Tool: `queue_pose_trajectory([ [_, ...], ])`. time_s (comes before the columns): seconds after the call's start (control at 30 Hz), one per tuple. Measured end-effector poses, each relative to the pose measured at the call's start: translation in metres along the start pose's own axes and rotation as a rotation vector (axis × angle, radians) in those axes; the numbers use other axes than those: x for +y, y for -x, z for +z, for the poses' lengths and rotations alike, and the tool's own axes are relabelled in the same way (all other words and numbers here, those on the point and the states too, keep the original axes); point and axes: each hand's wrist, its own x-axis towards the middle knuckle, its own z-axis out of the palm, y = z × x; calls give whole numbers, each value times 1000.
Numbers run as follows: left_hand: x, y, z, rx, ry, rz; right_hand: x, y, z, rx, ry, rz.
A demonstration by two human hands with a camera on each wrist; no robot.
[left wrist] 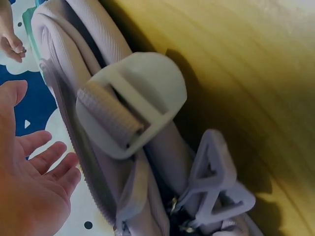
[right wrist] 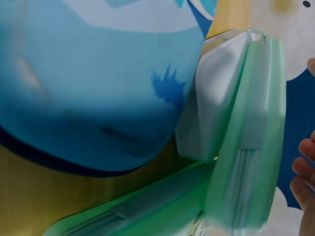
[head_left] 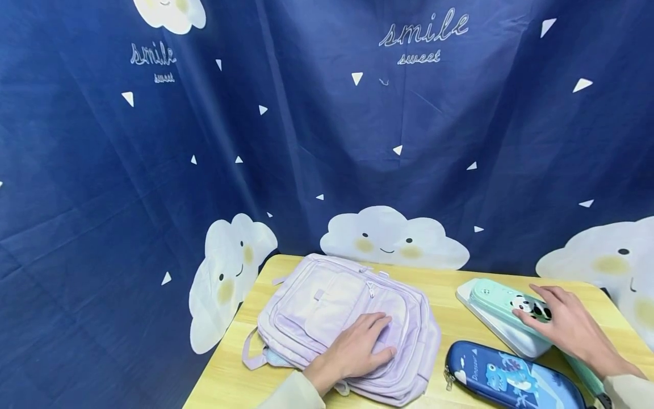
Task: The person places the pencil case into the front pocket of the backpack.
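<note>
A lilac backpack (head_left: 327,301) lies flat with its front pocket up. My left hand (head_left: 357,346) is over its lower right part, fingers relaxed; in the left wrist view a gap shows between these fingers (left wrist: 49,157) and the bag. At the right, my right hand (head_left: 569,324) is over a mint green pencil case (head_left: 498,298) with a panda print, thumb and fingers spread. The right wrist view shows its fingertips (right wrist: 305,172) apart from that case. The mint case lies on a whitish case (head_left: 493,326). Neither hand holds anything.
A dark blue dinosaur pencil case (head_left: 511,378) lies near the table's front edge, right of the backpack. Another green case (right wrist: 142,204) lies beside the stack, partly hidden in the head view. A navy cloud-print curtain (head_left: 327,142) hangs behind the wooden table (head_left: 444,289).
</note>
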Motion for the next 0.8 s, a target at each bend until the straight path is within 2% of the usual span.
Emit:
queue_pose_trajectory([
  [0.27,5,3,8,1,-6,2,9,3,2,-51,27,65],
  [0.63,6,12,20,21,-44,43,18,8,10,-71,45,80],
  [0.8,7,15,24,31,-90,49,22,8,11,-107,82,122],
])
